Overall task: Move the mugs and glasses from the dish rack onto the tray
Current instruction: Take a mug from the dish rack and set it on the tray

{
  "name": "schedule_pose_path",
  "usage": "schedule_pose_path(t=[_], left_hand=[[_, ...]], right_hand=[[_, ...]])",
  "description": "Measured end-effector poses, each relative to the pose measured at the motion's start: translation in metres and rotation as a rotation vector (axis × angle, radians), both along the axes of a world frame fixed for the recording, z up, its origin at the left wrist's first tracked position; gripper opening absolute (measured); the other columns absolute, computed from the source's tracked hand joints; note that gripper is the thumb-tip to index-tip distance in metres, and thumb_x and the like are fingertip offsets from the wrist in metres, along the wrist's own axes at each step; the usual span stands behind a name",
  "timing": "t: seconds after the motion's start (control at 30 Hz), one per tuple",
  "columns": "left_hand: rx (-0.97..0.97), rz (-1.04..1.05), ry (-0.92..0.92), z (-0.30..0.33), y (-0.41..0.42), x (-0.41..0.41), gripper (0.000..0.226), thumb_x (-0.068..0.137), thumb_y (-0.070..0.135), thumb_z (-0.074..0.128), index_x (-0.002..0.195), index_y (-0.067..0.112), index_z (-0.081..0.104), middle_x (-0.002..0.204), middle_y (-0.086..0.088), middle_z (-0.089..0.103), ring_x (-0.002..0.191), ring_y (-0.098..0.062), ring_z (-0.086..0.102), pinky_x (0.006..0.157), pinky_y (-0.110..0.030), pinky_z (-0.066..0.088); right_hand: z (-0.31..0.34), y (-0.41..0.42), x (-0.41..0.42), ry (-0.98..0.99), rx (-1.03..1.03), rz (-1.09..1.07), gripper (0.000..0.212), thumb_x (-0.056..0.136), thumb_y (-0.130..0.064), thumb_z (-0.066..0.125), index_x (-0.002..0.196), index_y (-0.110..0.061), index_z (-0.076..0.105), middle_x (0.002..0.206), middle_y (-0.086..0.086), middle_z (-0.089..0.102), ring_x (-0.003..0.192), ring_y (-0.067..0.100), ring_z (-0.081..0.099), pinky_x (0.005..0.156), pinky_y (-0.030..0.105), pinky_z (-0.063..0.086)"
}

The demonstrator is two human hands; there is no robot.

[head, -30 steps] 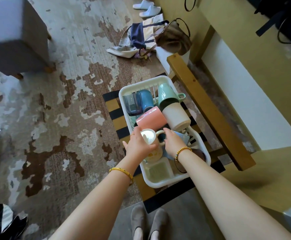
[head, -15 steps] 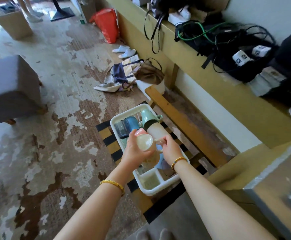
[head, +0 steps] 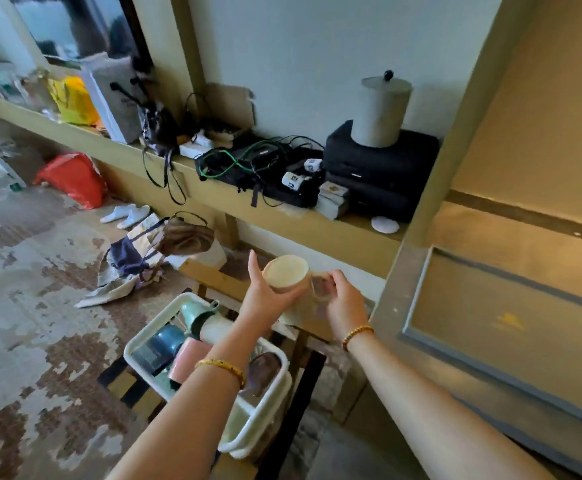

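My left hand [head: 265, 299] grips a cream mug [head: 286, 273] from below, its mouth facing me, lifted above the white dish rack [head: 279, 393]. My right hand [head: 345, 303] holds a clear glass [head: 320, 287] just right of the mug. Both are raised at the level of the wooden bench. In the rack lie a green and cream mug [head: 203, 320], a blue mug [head: 170, 339], a grey glass [head: 146, 355], a pink mug [head: 189, 358] and a dark glass [head: 263, 372]. A grey-rimmed tray [head: 417, 327] with a yellowish bed lies on the right.
A long shelf [head: 282, 216] holds cables, black cases [head: 383, 171] and a grey canister [head: 383, 109]. A wooden bench [head: 220, 278] stands behind the rack. Bags [head: 144, 254], slippers [head: 127, 213] and a red bag [head: 71, 178] lie on the patterned floor.
Both hands rose out of the rack, lifting the cream mug and the glass up and to the right. The view swung up, bringing the shelf and tray into sight.
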State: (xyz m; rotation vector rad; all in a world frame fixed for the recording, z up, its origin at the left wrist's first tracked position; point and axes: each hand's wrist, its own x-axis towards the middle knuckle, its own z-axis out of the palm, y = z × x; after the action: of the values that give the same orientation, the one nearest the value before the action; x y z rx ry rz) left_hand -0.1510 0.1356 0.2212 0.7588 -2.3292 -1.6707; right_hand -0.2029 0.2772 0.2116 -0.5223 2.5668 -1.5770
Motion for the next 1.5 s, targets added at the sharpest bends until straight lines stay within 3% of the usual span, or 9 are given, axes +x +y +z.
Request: schedule_pose_path(t=[0.07, 0.17, 0.27, 0.4, 0.67, 0.77, 1.1, 1.27, 1.5], left_hand=[[-0.005, -0.043, 0.019, 0.005, 0.033, -0.028, 0.108, 0.066, 0.039, 0.08, 0.146, 0.024, 0.008, 0.139, -0.007, 0.04, 0.128, -0.025, 0.041, 0.101, -0.037, 0.038], [-0.022, -0.13, 0.042, 0.01, 0.081, -0.074, 0.081, 0.064, 0.04, 0.081, 0.127, 0.029, 0.032, 0.111, 0.007, 0.048, 0.11, -0.018, 0.048, 0.086, -0.03, 0.041], [-0.021, -0.209, 0.045, 0.01, 0.128, -0.121, 0.076, 0.061, 0.042, 0.083, 0.117, 0.033, 0.032, 0.103, 0.011, 0.047, 0.099, -0.012, 0.047, 0.079, -0.028, 0.04], [-0.036, -0.272, -0.02, -0.002, 0.188, -0.181, 0.075, 0.058, 0.048, 0.082, 0.111, 0.033, 0.031, 0.101, 0.012, 0.049, 0.095, -0.01, 0.049, 0.071, -0.023, 0.042], [-0.169, -0.387, -0.055, -0.03, 0.26, -0.268, 0.085, 0.057, 0.042, 0.085, 0.124, 0.025, 0.036, 0.107, 0.009, 0.051, 0.099, -0.011, 0.05, 0.08, -0.027, 0.042], [-0.185, -0.42, -0.07, -0.039, 0.269, -0.29, 0.086, 0.059, 0.036, 0.085, 0.127, 0.022, 0.035, 0.111, 0.006, 0.051, 0.103, -0.013, 0.05, 0.082, -0.026, 0.042], [-0.21, -0.465, -0.147, -0.067, 0.277, -0.328, 0.086, 0.063, 0.032, 0.083, 0.129, 0.02, 0.03, 0.124, -0.002, 0.051, 0.113, -0.02, 0.05, 0.086, -0.028, 0.042], [-0.233, -0.48, -0.188, -0.077, 0.276, -0.336, 0.087, 0.062, 0.033, 0.083, 0.129, 0.02, 0.029, 0.124, -0.003, 0.049, 0.114, -0.023, 0.05, 0.092, -0.037, 0.046], [-0.236, -0.493, -0.204, -0.084, 0.272, -0.337, 0.088, 0.061, 0.034, 0.084, 0.129, 0.024, 0.028, 0.124, -0.002, 0.049, 0.113, -0.02, 0.05, 0.093, -0.037, 0.045]], right_hand=[[0.007, 0.031, -0.018, 0.001, -0.042, -0.096, 0.026, 0.091, 0.001, 0.043, 0.091, -0.022, 0.052, 0.083, -0.007, 0.058, 0.077, 0.008, 0.053, 0.06, 0.007, 0.04], [0.012, 0.079, -0.053, -0.033, -0.078, -0.199, 0.018, 0.097, -0.01, 0.039, 0.092, -0.022, 0.051, 0.081, -0.005, 0.058, 0.079, 0.014, 0.055, 0.063, 0.021, 0.044], [0.011, 0.132, -0.092, -0.058, -0.054, -0.247, 0.015, 0.098, -0.016, 0.04, 0.094, -0.02, 0.054, 0.08, -0.006, 0.057, 0.075, 0.012, 0.053, 0.055, 0.015, 0.036], [0.0, 0.195, -0.146, -0.069, 0.044, -0.298, 0.012, 0.097, -0.02, 0.044, 0.09, -0.022, 0.054, 0.079, -0.006, 0.055, 0.072, 0.012, 0.05, 0.057, 0.023, 0.031], [-0.029, 0.281, -0.224, -0.144, 0.332, -0.246, 0.01, 0.095, -0.021, 0.046, 0.091, -0.019, 0.055, 0.081, -0.001, 0.056, 0.082, 0.023, 0.056, 0.062, 0.027, 0.03], [-0.035, 0.29, -0.245, -0.161, 0.398, -0.216, 0.014, 0.095, -0.018, 0.046, 0.1, -0.01, 0.056, 0.092, 0.01, 0.064, 0.088, 0.028, 0.058, 0.064, 0.031, 0.036], [-0.054, 0.293, -0.284, -0.256, 0.429, -0.226, 0.009, 0.09, -0.004, 0.046, 0.09, -0.008, 0.055, 0.088, 0.015, 0.063, 0.083, 0.031, 0.057, 0.072, 0.036, 0.045], [-0.065, 0.292, -0.29, -0.264, 0.373, -0.24, 0.008, 0.091, -0.008, 0.048, 0.089, -0.012, 0.055, 0.079, 0.002, 0.056, 0.073, 0.02, 0.051, 0.063, 0.026, 0.037], [-0.079, 0.291, -0.29, -0.26, 0.328, -0.241, 0.007, 0.092, -0.008, 0.049, 0.089, -0.01, 0.055, 0.078, 0.004, 0.057, 0.072, 0.023, 0.052, 0.061, 0.026, 0.036]])
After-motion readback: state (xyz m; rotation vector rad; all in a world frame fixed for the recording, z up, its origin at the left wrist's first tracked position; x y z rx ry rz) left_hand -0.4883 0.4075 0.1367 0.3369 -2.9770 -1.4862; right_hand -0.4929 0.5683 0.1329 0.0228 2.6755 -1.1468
